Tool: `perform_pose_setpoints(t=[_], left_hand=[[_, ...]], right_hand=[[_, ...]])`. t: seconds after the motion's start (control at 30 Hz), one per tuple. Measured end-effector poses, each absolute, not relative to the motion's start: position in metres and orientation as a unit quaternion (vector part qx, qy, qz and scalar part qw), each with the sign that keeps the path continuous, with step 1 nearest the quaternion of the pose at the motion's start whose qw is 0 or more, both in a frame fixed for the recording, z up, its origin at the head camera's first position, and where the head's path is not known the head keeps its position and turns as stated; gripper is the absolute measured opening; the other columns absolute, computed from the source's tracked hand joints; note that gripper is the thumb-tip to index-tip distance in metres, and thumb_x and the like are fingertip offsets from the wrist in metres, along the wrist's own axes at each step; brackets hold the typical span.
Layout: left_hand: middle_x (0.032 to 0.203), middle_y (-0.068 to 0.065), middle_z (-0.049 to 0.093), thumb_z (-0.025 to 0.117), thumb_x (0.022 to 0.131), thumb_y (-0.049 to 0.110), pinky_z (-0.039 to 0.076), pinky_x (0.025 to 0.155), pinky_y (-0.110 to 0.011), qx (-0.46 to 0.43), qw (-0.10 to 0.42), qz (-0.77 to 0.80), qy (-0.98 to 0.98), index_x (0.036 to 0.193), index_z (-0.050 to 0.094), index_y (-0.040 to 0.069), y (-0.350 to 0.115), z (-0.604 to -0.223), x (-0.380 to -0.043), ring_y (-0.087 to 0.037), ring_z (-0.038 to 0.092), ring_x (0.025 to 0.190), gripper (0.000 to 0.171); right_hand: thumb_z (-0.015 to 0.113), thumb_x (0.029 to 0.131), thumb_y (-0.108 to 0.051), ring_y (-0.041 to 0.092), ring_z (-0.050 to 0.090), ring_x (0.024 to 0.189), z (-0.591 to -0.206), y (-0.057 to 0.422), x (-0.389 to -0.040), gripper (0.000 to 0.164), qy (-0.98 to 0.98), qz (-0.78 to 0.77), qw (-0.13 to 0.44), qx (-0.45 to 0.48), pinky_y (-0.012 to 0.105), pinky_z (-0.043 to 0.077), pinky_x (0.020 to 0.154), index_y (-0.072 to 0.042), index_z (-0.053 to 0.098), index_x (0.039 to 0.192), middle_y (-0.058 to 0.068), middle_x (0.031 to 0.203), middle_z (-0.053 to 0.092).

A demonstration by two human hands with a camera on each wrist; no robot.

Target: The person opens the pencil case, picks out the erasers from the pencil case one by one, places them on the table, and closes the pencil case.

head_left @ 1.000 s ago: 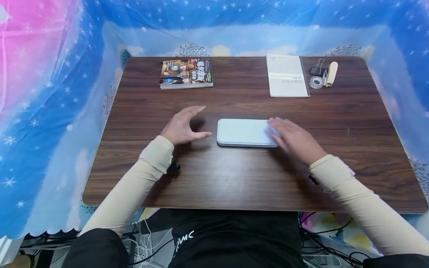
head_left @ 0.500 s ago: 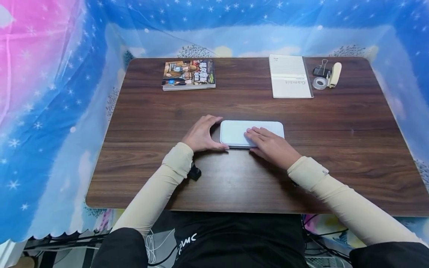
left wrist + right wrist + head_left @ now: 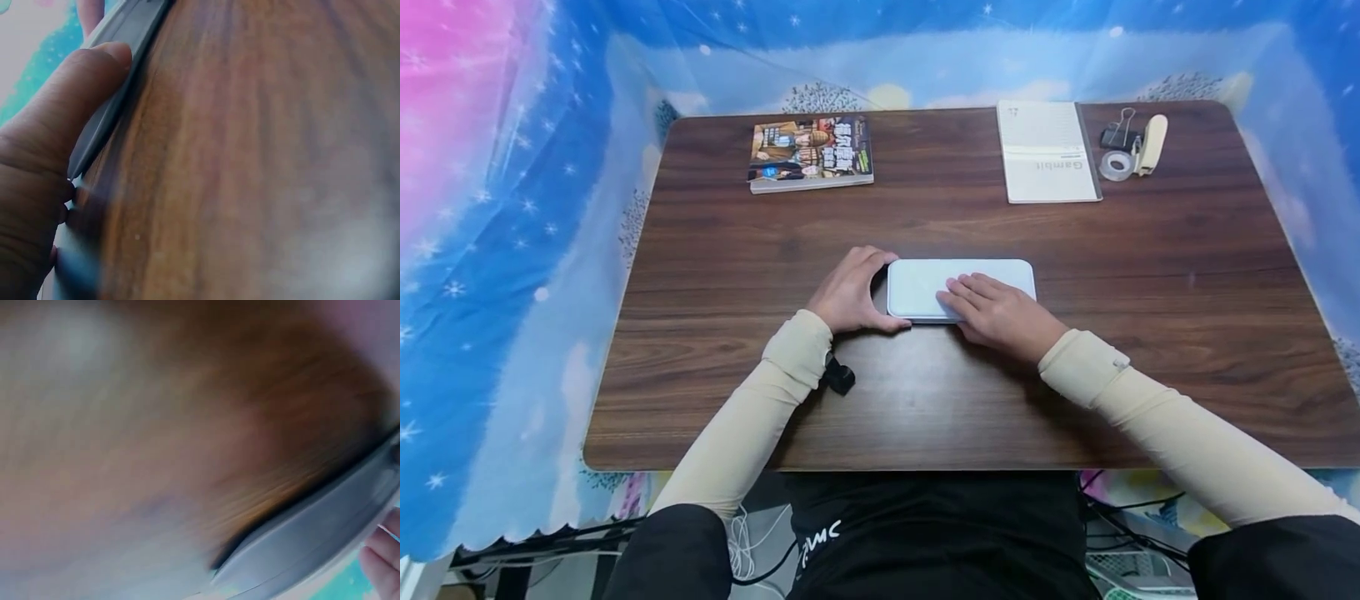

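Note:
A flat white case point(image 3: 917, 287) with rounded corners lies lengthwise on the brown wooden table point(image 3: 880, 400); it looks grey along its side in the left wrist view. My left hand point(image 3: 854, 293) spans its left end, thumb at the near edge and fingers at the far corner. The left thumb point(image 3: 94, 78) presses the case's side in the left wrist view. On the top, right of the middle, rest the straight fingers of my right hand point(image 3: 1003, 317), its thumb low by the near edge. Some right fingertips point(image 3: 384, 553) show beside the case point(image 3: 312, 537) in the right wrist view.
A thick comic-style book point(image 3: 811, 154) lies at the back left. At the back right are a white notebook point(image 3: 1051, 154), a black binder clip point(image 3: 1118, 136), a tape roll point(image 3: 1116, 166) and a cream stapler point(image 3: 1152, 144). A patterned blue cloth point(image 3: 737, 62) surrounds the table.
My left hand has moved right to the case's left end and taken hold there. My right hand has slid left from its right end onto the top. Little differs over the last half second.

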State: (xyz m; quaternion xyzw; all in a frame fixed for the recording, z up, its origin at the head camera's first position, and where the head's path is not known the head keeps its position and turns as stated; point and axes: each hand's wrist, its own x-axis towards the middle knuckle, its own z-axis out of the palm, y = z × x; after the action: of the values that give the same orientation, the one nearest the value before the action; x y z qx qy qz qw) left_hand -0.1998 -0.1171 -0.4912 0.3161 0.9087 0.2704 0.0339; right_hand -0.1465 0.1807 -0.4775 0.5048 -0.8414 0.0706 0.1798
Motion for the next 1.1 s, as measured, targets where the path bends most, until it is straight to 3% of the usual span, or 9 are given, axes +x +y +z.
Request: perform_pose_setpoints(t=[0.13, 0.2, 0.43, 0.53, 0.77, 0.93, 1.1], left_hand=[[0.131, -0.013, 0.063, 0.096, 0.065, 0.056, 0.045, 0.105, -0.041, 0.342, 0.020, 0.264, 0.901, 0.141, 0.059, 0.001, -0.116, -0.487, -0.206, -0.030, 0.053, 0.121, 0.101], [0.130, -0.013, 0.063, 0.097, 0.064, 0.054, 0.045, 0.105, -0.041, 0.349, 0.013, 0.268, 0.898, 0.140, 0.059, 0.001, -0.116, -0.486, -0.209, -0.031, 0.053, 0.120, 0.100], [0.134, -0.013, 0.061, 0.101, 0.063, 0.049, 0.042, 0.107, -0.041, 0.338, 0.024, 0.309, 0.889, 0.140, 0.060, 0.003, -0.114, -0.491, -0.210, -0.030, 0.051, 0.122, 0.099], [0.136, -0.013, 0.058, 0.102, 0.064, 0.047, 0.041, 0.107, -0.042, 0.329, 0.038, 0.332, 0.883, 0.142, 0.060, 0.004, -0.112, -0.494, -0.210, -0.030, 0.049, 0.123, 0.098], [0.140, -0.013, 0.054, 0.101, 0.065, 0.048, 0.041, 0.107, -0.043, 0.307, 0.068, 0.338, 0.887, 0.147, 0.058, 0.003, -0.110, -0.495, -0.210, -0.030, 0.045, 0.126, 0.103], [0.139, -0.015, 0.056, 0.102, 0.063, 0.048, 0.041, 0.108, -0.044, 0.299, 0.054, 0.337, 0.891, 0.143, 0.059, -0.002, -0.115, -0.497, -0.207, -0.032, 0.045, 0.126, 0.104], [0.136, -0.017, 0.060, 0.105, 0.059, 0.046, 0.042, 0.106, -0.044, 0.302, 0.027, 0.344, 0.889, 0.136, 0.064, -0.004, -0.123, -0.502, -0.203, -0.033, 0.047, 0.123, 0.100]], right_hand=[[0.063, 0.099, -0.012, 0.038, 0.070, 0.114, -0.473, 0.182, -0.154, 0.041, -0.807, 0.017, 0.223, 0.547, 0.049, 0.053, 0.103, 0.006, 0.063, 0.135, 0.027, 0.124, 0.070], [0.063, 0.099, -0.012, 0.038, 0.071, 0.111, -0.470, 0.182, -0.158, 0.040, -0.792, 0.013, 0.236, 0.562, 0.049, 0.055, 0.100, 0.006, 0.063, 0.135, 0.028, 0.121, 0.071], [0.087, 0.084, -0.016, 0.037, 0.073, 0.110, -0.462, 0.194, -0.168, 0.061, -0.785, 0.060, 0.206, 0.581, 0.049, 0.056, 0.097, 0.003, 0.064, 0.137, 0.025, 0.123, 0.073], [0.090, 0.082, -0.018, 0.037, 0.072, 0.110, -0.461, 0.200, -0.169, 0.066, -0.788, 0.074, 0.191, 0.581, 0.050, 0.057, 0.096, 0.003, 0.064, 0.138, 0.023, 0.125, 0.073], [0.075, 0.097, -0.020, 0.036, 0.073, 0.106, -0.453, 0.208, -0.173, 0.045, -0.779, 0.112, 0.248, 0.565, 0.050, 0.059, 0.091, 0.001, 0.066, 0.136, 0.019, 0.122, 0.075], [0.071, 0.103, -0.028, 0.035, 0.073, 0.103, -0.439, 0.216, -0.175, 0.031, -0.789, 0.175, 0.285, 0.516, 0.051, 0.059, 0.090, 0.000, 0.073, 0.117, 0.016, 0.118, 0.076], [0.070, 0.103, -0.029, 0.036, 0.072, 0.103, -0.435, 0.230, -0.179, 0.029, -0.810, 0.216, 0.301, 0.454, 0.051, 0.056, 0.091, -0.001, 0.072, 0.096, 0.016, 0.117, 0.076]])
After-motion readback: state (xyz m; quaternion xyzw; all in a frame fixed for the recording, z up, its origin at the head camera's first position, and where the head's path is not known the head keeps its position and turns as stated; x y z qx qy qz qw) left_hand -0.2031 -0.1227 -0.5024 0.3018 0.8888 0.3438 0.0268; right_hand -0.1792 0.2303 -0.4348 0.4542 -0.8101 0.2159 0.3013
